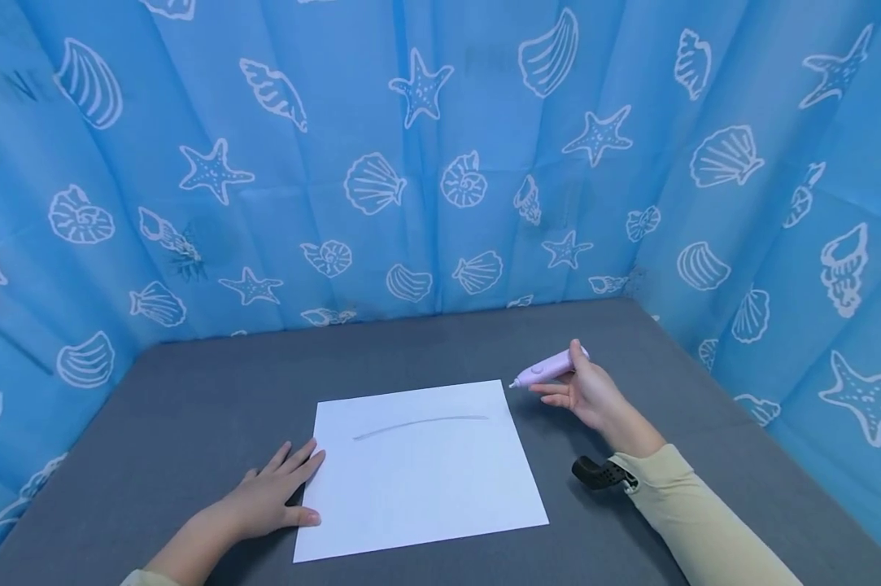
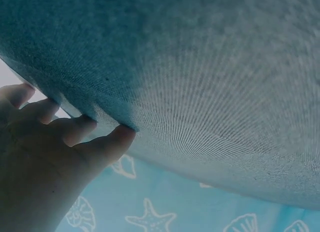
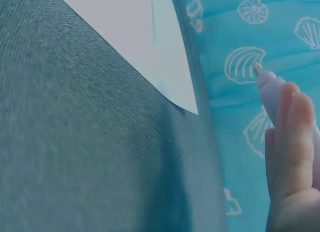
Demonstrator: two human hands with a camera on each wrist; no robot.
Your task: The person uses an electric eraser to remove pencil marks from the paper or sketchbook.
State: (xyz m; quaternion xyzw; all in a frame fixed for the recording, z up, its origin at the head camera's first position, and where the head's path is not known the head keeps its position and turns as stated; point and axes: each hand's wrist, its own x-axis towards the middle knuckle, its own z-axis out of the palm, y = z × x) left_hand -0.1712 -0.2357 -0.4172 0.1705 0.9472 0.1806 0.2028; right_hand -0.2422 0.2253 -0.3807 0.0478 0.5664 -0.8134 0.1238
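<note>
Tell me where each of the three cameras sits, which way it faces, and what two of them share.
Head: worn high, facing forward and down at the grey felt-covered table, the white paper sheet, both forearms and hands.
Left wrist: low at the table surface, facing along the flat left hand toward the blue seashell-print cloth backdrop.
Right wrist: low over the table, facing past the right hand with its grip on the lilac plastic pen.
Shared: head and right wrist both show the pen and paper.
</note>
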